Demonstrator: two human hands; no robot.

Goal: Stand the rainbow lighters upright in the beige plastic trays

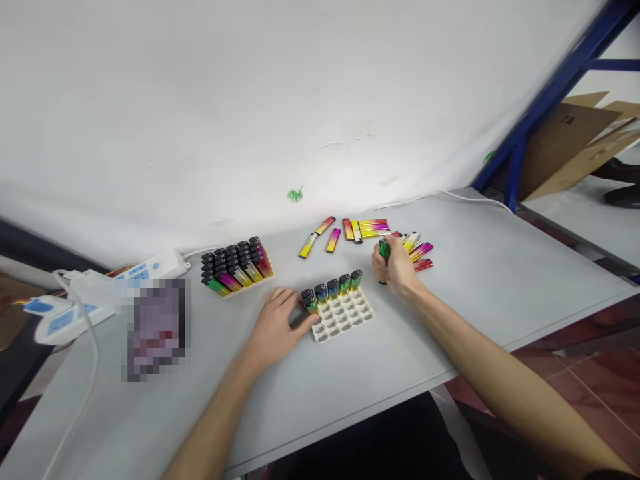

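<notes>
A white tray with rows of slots lies on the grey table. Several green and blue lighters stand upright in its back row, and one more stands at the left end in front of them. My left hand is beside the tray's left end, thumb and fingers apart around the end lighters. To the right and behind the tray, my right hand is closed on a green lighter. Loose colourful lighters lie just past my right hand.
A full tray of lighters stands at the left back. More lighters lie near the wall. Power strips, a white cable and a pixelated object are at the left. Cardboard boxes stand beyond a blue frame.
</notes>
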